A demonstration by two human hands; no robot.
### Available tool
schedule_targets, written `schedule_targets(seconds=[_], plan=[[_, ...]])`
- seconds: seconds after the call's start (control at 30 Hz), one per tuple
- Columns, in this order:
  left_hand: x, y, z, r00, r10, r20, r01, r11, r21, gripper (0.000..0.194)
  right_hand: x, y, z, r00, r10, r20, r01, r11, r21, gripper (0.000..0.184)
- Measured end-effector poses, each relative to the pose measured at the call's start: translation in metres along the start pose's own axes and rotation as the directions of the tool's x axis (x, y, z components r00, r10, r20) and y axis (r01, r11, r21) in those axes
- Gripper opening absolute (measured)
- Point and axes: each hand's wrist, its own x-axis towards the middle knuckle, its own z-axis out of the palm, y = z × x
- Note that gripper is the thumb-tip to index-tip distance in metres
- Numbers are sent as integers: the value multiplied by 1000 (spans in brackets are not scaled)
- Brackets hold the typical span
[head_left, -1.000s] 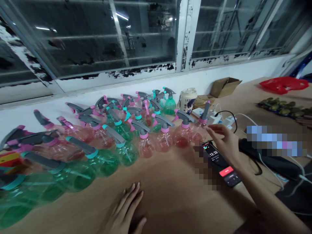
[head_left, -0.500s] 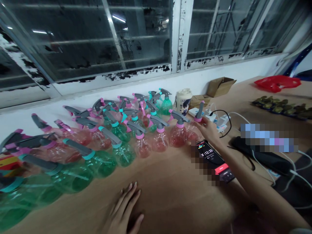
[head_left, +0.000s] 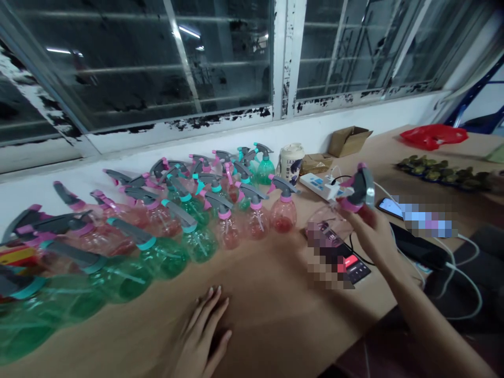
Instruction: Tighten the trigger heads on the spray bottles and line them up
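Observation:
My right hand grips a clear pink spray bottle by its neck, below a grey and pink trigger head. The bottle tilts with its body towards the left, over a phone with a lit screen on the table. My left hand rests on the tabletop with its fingers stretched out, holding nothing. Ahead of it stand several spray bottles in rows: a pink one at the right end, and green ones such as the green spray bottle along the front.
Behind the bottles are a white tub, an open cardboard box and a power strip with cables. At the right lie a black phone, a red plastic bag and several small greenish items. A window wall borders the table.
My right hand has lifted the pink spray bottle from the end of the row and carried it right, tilting it over the phone. The left hand has stayed nearly in place.

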Motion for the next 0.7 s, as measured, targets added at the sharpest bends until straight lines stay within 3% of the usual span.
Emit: schedule_targets(seconds=[0.1, 0.2, 0.33, 0.4, 0.5, 0.6, 0.7], plan=[[0, 10, -7, 1000, 12, 4, -12, 1000, -17, 54, -42, -16, 7, 981, 25, 191, -55, 986, 156, 37], [-4, 27, -19, 1000, -24, 19, 25, 997, -77, 60, -83, -40, 26, 922, -8, 388, -87, 970, 227, 34], [-13, 48, -31, 987, -154, 44, 160, 966, -205, 73, -118, -73, 52, 735, -193, 650, -39, 945, 324, 29], [-18, 55, -32, 979, -198, 54, 205, 942, -267, 88, -128, -83, 63, 667, -310, 677, 49, 926, 375, 33], [-27, 62, -27, 953, -300, 44, 294, 878, -377, 103, -138, -95, 79, 603, -427, 674, 125, 885, 449, 36], [-34, 68, -19, 900, -431, 60, 395, 751, -529, 102, -147, -105, 92, 556, -474, 683, 125, 860, 495, 29], [-39, 69, -16, 874, -481, 66, 412, 661, -628, 96, -157, -114, 103, 518, -511, 686, 171, 848, 503, 18]])
